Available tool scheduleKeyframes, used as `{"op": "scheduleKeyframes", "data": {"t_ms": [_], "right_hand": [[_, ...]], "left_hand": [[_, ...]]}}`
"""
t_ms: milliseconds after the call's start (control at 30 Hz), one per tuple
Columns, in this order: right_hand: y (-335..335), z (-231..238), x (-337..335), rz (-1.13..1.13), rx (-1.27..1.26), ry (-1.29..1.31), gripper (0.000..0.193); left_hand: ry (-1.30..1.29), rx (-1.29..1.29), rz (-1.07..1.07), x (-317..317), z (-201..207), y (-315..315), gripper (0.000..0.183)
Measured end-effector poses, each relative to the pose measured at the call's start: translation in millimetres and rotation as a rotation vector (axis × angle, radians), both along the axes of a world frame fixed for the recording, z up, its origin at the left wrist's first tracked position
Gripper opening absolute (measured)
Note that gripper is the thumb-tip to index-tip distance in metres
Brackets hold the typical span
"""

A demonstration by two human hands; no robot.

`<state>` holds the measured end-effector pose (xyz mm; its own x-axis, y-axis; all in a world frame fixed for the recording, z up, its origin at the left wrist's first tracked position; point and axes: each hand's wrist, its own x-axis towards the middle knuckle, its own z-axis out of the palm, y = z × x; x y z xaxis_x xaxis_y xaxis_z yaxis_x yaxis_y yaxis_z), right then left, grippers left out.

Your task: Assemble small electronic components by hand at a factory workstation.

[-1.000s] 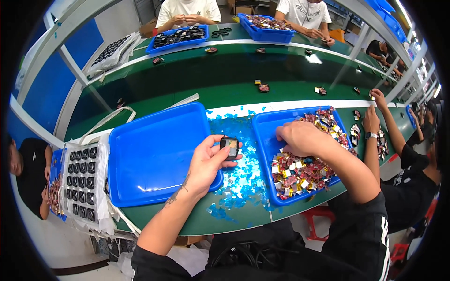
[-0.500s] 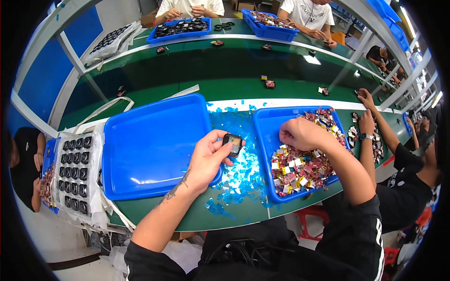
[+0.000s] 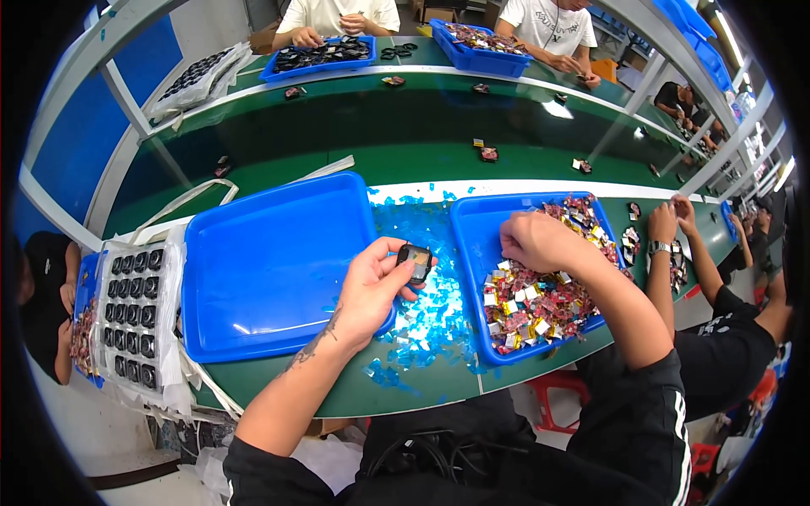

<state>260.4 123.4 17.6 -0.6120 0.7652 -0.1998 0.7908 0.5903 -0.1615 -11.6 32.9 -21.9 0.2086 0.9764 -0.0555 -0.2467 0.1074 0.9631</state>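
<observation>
My left hand [image 3: 375, 282] grips a small black square casing, like a watch case [image 3: 414, 263], between thumb and fingers. A lighter, yellowish inside shows on its upper face. Bent over the left part of a blue tray [image 3: 464, 244] is my right hand [image 3: 544, 242], its fingers drawn together and pointing down. Whatever those fingertips hold, if anything, is hidden. Beside and below them lies a heap of small red, yellow and white electronic parts [image 3: 540, 305]. Small pieces of blue film [image 3: 430, 316] are scattered on the green bench between my hands.
An empty blue tray [image 3: 278, 270] lies left of my left hand. Further left, a white tray [image 3: 105, 337] carries rows of black casings. Parts sit spaced along the green conveyor [image 3: 354, 118] ahead. A co-worker's hands [image 3: 666, 218] work close on the right; others sit across.
My hands keep nearly the same pose, and the casing stays in my left hand. The right-hand neighbour's farther hand has come back from the conveyor toward the other one.
</observation>
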Motion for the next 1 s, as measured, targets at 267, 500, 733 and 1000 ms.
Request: {"op": "scheduleKeyframes", "data": {"t_ms": [267, 500, 733, 1000], "right_hand": [[-21, 26, 1, -0.092, -0.064, 0.353, 0.010], [-35, 28, -3, -0.299, -0.044, 0.921, 0.006], [-66, 34, -57, -0.191, -0.267, 0.939, 0.004], [-80, 27, -51, -0.051, -0.207, 0.686, 0.012]], "left_hand": [[-0.079, -0.088, 0.070, 3, 5, -5, 0.023], [0.045, 0.053, -0.024, 2, 5, 3, 0.024], [0.450, 0.421, 0.162, -3, 16, -15, 0.037], [0.195, 0.496, 0.300, 50, -37, -15, 0.015]]}}
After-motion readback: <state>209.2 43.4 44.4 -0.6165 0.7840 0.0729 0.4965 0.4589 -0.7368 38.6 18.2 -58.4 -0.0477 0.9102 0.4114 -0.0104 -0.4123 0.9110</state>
